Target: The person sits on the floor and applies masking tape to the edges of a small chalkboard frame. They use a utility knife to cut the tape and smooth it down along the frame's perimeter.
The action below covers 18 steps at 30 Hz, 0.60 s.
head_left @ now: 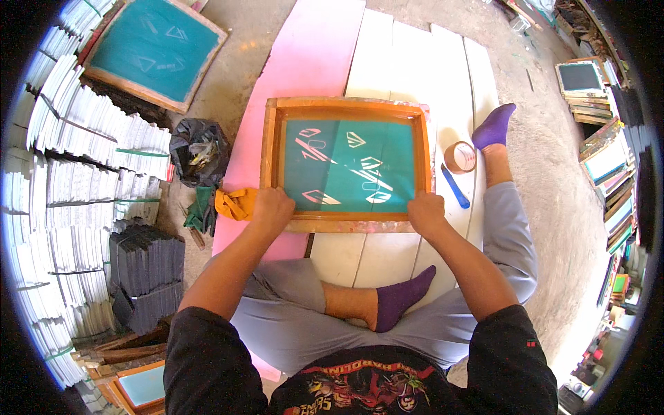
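Observation:
A wooden-framed screen printing frame (346,225) is held in front of me, its green mesh showing several pale see-through shapes. My left hand (274,209) is closed around the near left corner of the frame. At the near right corner, my right hand (427,211) grips it the same way, fingers wrapped over the wood. Beyond the frame's right side lie a roll of brown tape (460,158) and a blue cutter knife (454,187). A yellow-orange cloth (236,204) rests just left of my left hand.
White and pink boards (304,55) lie under the frame and my legs. Tall paper stacks (76,187) line the left, with a dark bundle (145,266) and a black bag (198,153) beside them. Another green screen (152,52) stands far left; more frames (609,166) line the right.

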Motion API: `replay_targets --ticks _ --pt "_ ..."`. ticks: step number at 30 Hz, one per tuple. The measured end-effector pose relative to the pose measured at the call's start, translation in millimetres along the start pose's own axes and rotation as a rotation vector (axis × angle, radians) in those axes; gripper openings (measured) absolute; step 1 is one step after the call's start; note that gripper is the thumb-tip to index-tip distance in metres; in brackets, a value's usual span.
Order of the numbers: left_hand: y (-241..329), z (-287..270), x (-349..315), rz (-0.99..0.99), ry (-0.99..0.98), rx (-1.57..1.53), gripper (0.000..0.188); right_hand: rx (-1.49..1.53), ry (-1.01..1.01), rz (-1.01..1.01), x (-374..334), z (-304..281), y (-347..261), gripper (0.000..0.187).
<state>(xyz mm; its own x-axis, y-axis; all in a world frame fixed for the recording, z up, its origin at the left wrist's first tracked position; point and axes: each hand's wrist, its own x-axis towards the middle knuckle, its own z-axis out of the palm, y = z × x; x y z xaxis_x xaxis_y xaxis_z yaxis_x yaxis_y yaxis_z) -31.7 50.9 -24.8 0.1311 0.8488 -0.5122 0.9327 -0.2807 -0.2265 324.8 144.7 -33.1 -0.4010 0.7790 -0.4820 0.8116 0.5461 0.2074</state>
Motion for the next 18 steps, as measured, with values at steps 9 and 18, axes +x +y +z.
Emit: replay_targets --ticks 9,18 --pt "-10.6 -5.3 -19.4 -0.094 0.064 -0.222 0.023 0.325 0.122 0.032 -16.5 -26.2 42.1 0.023" --pt "61.4 -11.9 -11.1 0.223 0.328 -0.649 0.067 0.546 0.184 -0.412 -36.3 -8.7 11.3 0.042"
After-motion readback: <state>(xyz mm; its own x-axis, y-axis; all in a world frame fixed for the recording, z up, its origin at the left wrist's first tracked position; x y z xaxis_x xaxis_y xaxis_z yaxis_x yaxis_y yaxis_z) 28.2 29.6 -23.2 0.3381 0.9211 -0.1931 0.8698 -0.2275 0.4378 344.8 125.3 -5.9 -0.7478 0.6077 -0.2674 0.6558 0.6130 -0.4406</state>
